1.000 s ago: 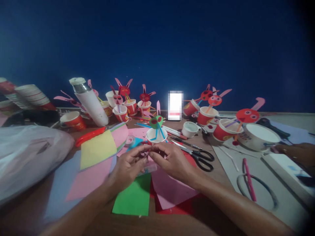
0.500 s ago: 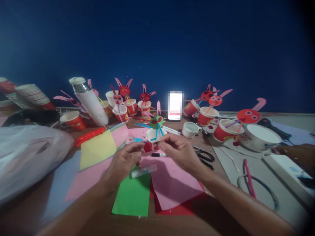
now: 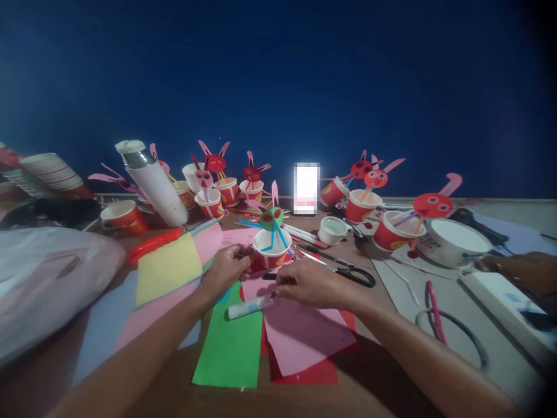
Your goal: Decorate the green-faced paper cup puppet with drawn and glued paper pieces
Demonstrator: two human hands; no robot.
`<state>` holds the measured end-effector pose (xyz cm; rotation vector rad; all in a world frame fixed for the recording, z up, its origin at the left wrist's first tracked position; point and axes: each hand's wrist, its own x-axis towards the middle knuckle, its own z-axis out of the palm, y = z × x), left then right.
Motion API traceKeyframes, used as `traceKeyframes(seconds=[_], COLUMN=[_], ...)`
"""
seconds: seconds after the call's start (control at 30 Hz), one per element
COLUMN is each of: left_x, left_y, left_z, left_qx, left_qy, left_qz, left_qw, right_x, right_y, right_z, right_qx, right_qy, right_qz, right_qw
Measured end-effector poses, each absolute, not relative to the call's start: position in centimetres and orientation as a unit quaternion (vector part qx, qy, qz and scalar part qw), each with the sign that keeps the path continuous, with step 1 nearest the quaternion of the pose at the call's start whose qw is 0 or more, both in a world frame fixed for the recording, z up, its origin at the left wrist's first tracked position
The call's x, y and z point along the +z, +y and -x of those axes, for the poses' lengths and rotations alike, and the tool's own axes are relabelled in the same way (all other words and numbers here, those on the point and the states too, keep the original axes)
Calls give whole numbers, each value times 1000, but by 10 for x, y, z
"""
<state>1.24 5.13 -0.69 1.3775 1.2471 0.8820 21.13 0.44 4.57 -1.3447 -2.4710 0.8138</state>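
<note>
A red and white paper cup (image 3: 272, 260) stands before me, with a green paper head (image 3: 271, 218), pink ears and blue paper-strip limbs rising from it. My left hand (image 3: 229, 268) is curled at the cup's left side, its fingertips close to the wall; whether they hold anything is hidden. Low in front of the cup, my right hand (image 3: 307, 283) pinches something small and dark at the end of a white glue stick (image 3: 249, 306). That glue stick lies across green paper (image 3: 228, 351) and pink paper (image 3: 304, 331). A black marker (image 3: 268, 277) is partly covered by the right hand.
Black-handled scissors (image 3: 359, 275) and a pen (image 3: 326, 254) lie right of the cup. A red cutter (image 3: 154, 246) and yellow paper (image 3: 167, 270) are left, beside a plastic bag (image 3: 56, 278). A flask (image 3: 152, 186), several decorated cups and a lit phone (image 3: 306, 188) stand behind.
My right hand has come down from the cup's front to the glue stick's end. My left hand has moved slightly up, nearer the cup's side. The view has shifted a little.
</note>
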Motion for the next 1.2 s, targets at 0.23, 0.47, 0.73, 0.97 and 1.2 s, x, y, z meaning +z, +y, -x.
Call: traceKeyframes(seconds=[0.23,0.47,0.73,0.97,1.2], left_x=[-10,-10,-6,-4,0], left_y=[55,54,50,50,50], left_z=[-18,-20,-14,-5,-2], left_qx=[395,404,406,419,422], left_qy=[494,483,463,439,440], left_qz=[-539,-500,-485,-481,-471], left_qw=[556,595,620,633,637], right_x=[28,19,18,20,36], right_y=[1,-3,-8,-10,-5], right_z=[-202,-194,-188,-184,-198], right_qx=[253,153,76,49,92], right_qy=[-852,-856,-852,-851,-858], right_qz=[450,492,518,523,504], right_qw=[83,39,7,7,35])
